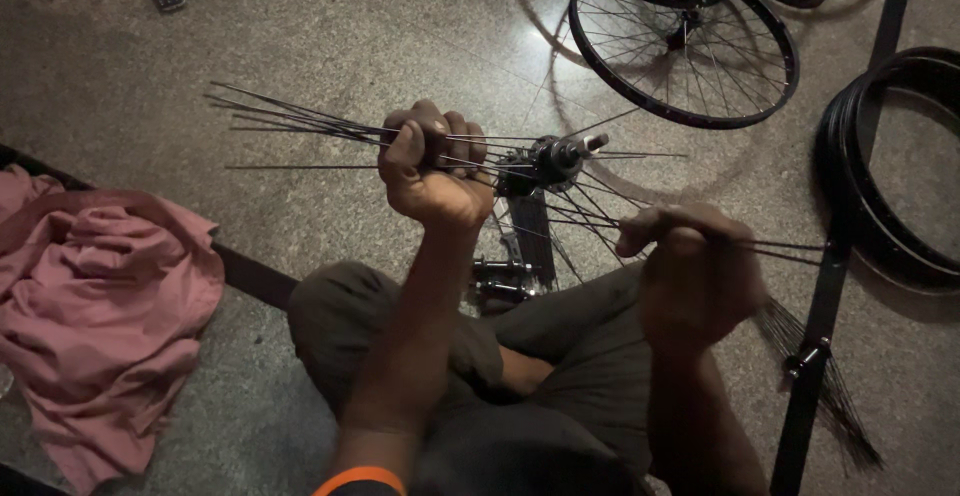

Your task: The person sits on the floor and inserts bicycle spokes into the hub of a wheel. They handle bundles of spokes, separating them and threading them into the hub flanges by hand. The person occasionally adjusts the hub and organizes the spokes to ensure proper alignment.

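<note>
Left hand (432, 171): fisted around a bundle of thin dark steel spokes (300, 121), gathering them aside.
Right hand (690, 266): pinching spokes opposite.
Hub: small black metal wheel hub (555, 161), held between both hands above the speckled floor (300, 16).

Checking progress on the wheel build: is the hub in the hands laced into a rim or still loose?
Loose: the black metal hub has bare thin spokes fanning free, no rim.
</note>
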